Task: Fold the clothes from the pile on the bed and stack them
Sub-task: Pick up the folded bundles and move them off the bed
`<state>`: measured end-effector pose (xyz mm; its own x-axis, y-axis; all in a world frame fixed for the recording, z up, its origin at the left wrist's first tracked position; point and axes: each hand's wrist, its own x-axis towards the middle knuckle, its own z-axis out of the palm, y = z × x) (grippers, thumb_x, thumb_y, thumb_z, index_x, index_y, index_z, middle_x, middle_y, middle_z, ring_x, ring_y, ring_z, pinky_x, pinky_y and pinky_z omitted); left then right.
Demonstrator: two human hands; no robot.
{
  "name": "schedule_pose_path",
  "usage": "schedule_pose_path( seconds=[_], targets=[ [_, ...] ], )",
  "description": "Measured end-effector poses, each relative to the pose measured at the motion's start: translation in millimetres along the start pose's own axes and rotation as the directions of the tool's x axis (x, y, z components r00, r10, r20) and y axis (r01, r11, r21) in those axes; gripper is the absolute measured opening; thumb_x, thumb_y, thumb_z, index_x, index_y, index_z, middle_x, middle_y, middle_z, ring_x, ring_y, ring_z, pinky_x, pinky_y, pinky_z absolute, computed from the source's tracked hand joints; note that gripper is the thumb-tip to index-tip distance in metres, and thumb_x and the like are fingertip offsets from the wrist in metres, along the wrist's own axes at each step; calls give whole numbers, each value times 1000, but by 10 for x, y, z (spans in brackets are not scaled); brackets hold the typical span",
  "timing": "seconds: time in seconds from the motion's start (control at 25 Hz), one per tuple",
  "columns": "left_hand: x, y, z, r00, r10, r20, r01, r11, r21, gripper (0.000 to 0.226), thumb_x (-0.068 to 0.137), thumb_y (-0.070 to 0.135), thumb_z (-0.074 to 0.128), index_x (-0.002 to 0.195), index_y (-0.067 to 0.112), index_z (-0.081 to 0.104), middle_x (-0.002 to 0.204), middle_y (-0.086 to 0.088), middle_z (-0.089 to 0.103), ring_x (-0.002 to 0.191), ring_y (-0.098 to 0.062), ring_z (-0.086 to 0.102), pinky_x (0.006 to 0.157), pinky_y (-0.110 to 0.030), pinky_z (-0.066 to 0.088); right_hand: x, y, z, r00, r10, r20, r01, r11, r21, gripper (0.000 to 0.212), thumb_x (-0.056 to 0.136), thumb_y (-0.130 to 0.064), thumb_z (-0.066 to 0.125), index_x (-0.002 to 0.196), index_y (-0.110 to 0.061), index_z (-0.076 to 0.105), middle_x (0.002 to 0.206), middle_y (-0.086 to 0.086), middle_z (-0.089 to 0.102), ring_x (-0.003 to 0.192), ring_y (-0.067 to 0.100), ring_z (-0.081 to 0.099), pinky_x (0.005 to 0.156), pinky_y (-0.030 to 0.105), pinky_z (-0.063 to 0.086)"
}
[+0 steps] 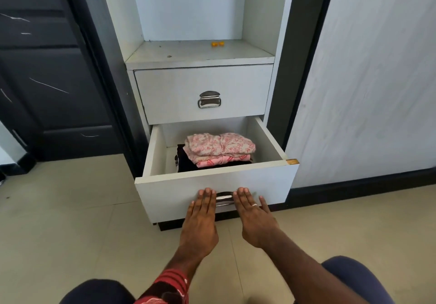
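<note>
Straight fingers (207,194) of both hands are pressing flat on the drawer front (179,197) — shoving unevenly risks it jamming askew, or the pink folded clothes (219,146) catching above.

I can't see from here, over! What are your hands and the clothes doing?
Left hand, right hand: open, flat on lower drawer front. Folded clothes stacked inside open drawer. Nothing blocking it.
</note>
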<state>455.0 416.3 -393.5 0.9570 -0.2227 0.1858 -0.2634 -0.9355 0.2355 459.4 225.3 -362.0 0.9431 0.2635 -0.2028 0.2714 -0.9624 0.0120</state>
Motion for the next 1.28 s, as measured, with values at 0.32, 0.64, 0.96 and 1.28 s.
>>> schedule_pose_path(
  seconds=[0.32,0.64,0.96,1.28],
  targets=[
    [1082,-710,52,993,101,59,-110,979,172,122,68,14,83,164,17,8,170,-6,13,156,-21,5,122,-41,-1,1149,389,2,990,-62,-125,65,998,17,94,105,-34,39,145,-29,-46,154,-7,-52,147,19,-40,116,47,-28],
    [2049,-1024,196,995,-72,72,63,991,118,105,101,19,52,145,26,-43,150,7,-54,139,-11,-49,117,-37,-25,2265,289,-111,988,82,-133,-46,966,255,91,107,-35,42,153,-31,-36,159,-10,-44,151,17,-31,124,53,-6],
    [2493,-1378,478,999,-11,34,12,1000,-19,115,98,6,54,141,35,-49,153,11,-51,142,-9,-44,117,-37,-21,2843,254,-14,986,116,-121,-77,955,288,98,105,-26,45,144,-29,-46,155,-5,-51,147,20,-37,125,51,-9],
    [2714,-1407,599,997,-42,64,45,998,-41,115,100,9,53,135,36,-54,148,11,-56,137,-10,-51,115,-39,-27,3040,285,-12,983,120,-136,-77,955,288,103,102,-15,46,142,-30,-48,155,-6,-51,148,19,-37,128,51,-4]
  ],
)
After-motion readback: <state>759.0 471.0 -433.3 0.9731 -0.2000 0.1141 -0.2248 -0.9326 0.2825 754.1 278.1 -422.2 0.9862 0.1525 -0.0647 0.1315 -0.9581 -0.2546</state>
